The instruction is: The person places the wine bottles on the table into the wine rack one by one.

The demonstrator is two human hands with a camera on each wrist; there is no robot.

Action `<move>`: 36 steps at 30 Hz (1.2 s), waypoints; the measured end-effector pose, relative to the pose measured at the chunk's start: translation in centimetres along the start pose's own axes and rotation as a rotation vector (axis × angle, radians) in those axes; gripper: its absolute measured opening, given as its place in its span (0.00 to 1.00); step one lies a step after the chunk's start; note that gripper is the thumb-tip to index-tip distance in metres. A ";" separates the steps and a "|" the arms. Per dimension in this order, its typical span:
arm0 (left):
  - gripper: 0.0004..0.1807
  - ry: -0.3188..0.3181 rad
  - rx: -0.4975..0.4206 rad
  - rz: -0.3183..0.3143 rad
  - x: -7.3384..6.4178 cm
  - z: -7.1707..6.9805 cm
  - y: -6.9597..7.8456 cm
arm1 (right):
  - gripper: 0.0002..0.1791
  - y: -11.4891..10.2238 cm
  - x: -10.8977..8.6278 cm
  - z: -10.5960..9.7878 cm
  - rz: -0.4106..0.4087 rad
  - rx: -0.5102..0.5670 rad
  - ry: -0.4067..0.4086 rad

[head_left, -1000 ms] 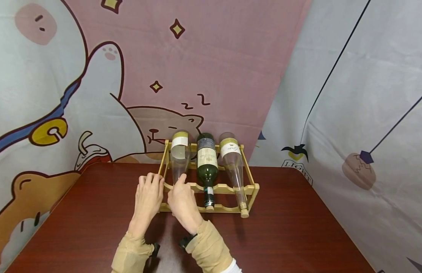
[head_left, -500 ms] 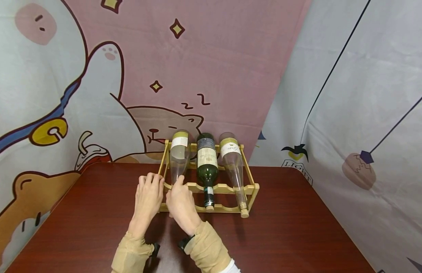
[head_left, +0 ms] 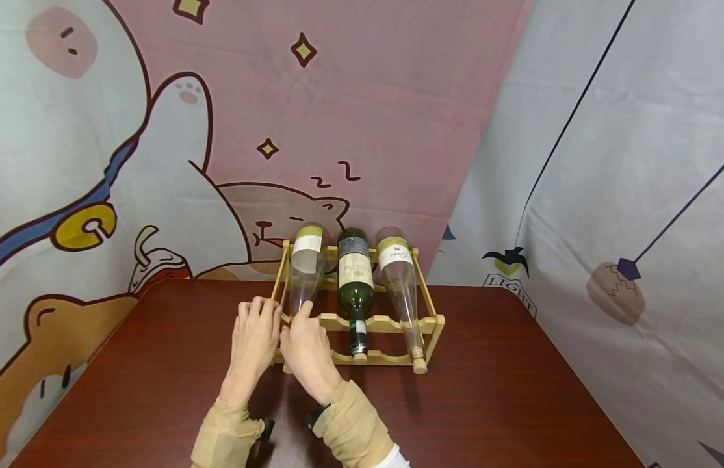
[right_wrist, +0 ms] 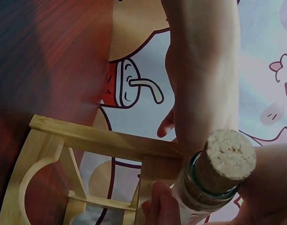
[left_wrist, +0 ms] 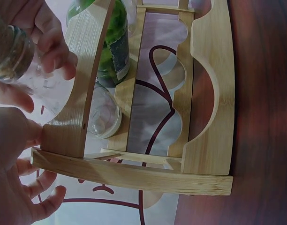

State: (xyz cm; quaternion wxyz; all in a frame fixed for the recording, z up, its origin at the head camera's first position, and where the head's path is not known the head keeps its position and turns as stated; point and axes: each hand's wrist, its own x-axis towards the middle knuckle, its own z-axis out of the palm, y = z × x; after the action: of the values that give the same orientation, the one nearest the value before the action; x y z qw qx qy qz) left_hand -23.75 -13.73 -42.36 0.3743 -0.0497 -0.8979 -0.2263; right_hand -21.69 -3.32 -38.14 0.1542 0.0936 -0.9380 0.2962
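A wooden wine rack (head_left: 391, 327) stands on the table, with bottles lying tilted, necks toward me. My right hand (head_left: 308, 354) grips the neck of the left clear glass wine bottle (head_left: 307, 263). Its cork (right_wrist: 231, 154) sticks out past the fingers in the right wrist view. My left hand (head_left: 255, 338) holds the rack's left front corner; in the left wrist view the rack's side bar (left_wrist: 134, 176) runs between its thumb and fingers. Most of the held bottle's neck is hidden by my right hand in the head view.
A green wine bottle (head_left: 355, 273) lies in the middle slot and another clear bottle (head_left: 397, 266) in the right slot, both corked. The reddish-brown table (head_left: 502, 390) reaches back to a printed cloth (head_left: 397, 117) hanging behind and at the sides.
My right hand has shifted slightly left and toward me, bringing the left bottle's neck left with it. The left hand, rack and other two bottles have stayed put.
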 end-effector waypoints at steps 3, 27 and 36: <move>0.08 -0.010 0.004 -0.003 0.0 0.0 0.0 | 0.20 0.0 0.0 0.0 0.007 0.006 0.006; 0.08 0.002 -0.007 -0.008 0.0 -0.1 -0.1 | 0.25 -0.1 -0.8 -0.9 0.057 -0.181 0.019; 0.08 0.006 -0.001 -0.007 0.1 0.0 -0.1 | 0.21 0.1 -0.8 -0.8 0.026 -0.179 0.035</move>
State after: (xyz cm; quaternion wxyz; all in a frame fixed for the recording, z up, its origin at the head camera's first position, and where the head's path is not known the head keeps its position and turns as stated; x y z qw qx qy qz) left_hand -23.83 -13.77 -42.37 0.3764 -0.0459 -0.8967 -0.2283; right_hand -20.82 -2.66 -37.84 0.1744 0.0620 -0.9590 0.2146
